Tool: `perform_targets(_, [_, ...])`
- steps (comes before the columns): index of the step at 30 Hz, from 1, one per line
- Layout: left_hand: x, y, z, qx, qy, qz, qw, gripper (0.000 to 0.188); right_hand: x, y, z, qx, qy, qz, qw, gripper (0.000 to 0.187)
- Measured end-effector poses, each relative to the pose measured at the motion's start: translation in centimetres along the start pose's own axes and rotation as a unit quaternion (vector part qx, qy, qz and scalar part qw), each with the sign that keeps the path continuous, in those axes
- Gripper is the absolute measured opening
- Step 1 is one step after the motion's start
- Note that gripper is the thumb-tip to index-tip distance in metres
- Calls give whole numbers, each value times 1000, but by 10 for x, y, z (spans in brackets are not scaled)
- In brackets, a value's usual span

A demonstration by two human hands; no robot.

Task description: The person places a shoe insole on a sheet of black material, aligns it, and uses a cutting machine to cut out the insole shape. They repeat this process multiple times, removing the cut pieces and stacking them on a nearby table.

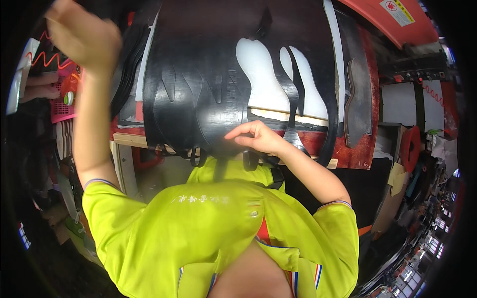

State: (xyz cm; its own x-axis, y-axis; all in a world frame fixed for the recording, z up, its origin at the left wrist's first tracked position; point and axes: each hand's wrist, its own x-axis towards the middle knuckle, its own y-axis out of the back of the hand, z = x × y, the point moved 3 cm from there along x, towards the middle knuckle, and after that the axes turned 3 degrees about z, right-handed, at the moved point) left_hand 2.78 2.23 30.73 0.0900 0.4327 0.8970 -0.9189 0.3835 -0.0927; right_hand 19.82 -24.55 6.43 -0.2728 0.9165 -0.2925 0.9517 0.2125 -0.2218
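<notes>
A black, rubber-like sheet lies over the worktable, with sole-shaped openings cut through its right half. White surface shows through these openings, and thin black strips remain between them. Sole-shaped outlines mark the sheet's left half. My right hand hovers at the sheet's near edge, its index finger and thumb apart and nothing visible between them. Beneath its fingertips is a dark blur I cannot make out. Raised at the far left, my left hand is smeared by motion, and its fingers and any held thing cannot be told.
A red machine part with a warning label juts in at the upper right. A dark sole-shaped piece lies on the table's right side. Black strips lie left of the sheet. Beyond my left arm are a pink basket and another person's hand.
</notes>
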Motion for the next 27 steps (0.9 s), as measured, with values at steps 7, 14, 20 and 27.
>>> perform_targets(7, [-245, -60, 57, -17, -4, -507, 862, 41, -1, -3, 6, 144, -87, 48, 985, 6])
perform_targets(14, [-234, -50, 44, -23, -18, -547, 836, 52, 0, -2, 5, 210, -54, 48, 975, 4])
perform_targets(20, [-224, -48, 46, -1, -13, -530, 848, 44, 2, -3, 4, 288, -13, -28, 957, 14])
perform_targets(27, [-182, -25, 1, -85, 157, -333, 926, 33, -6, -6, -8, 81, 14, 46, 996, 4])
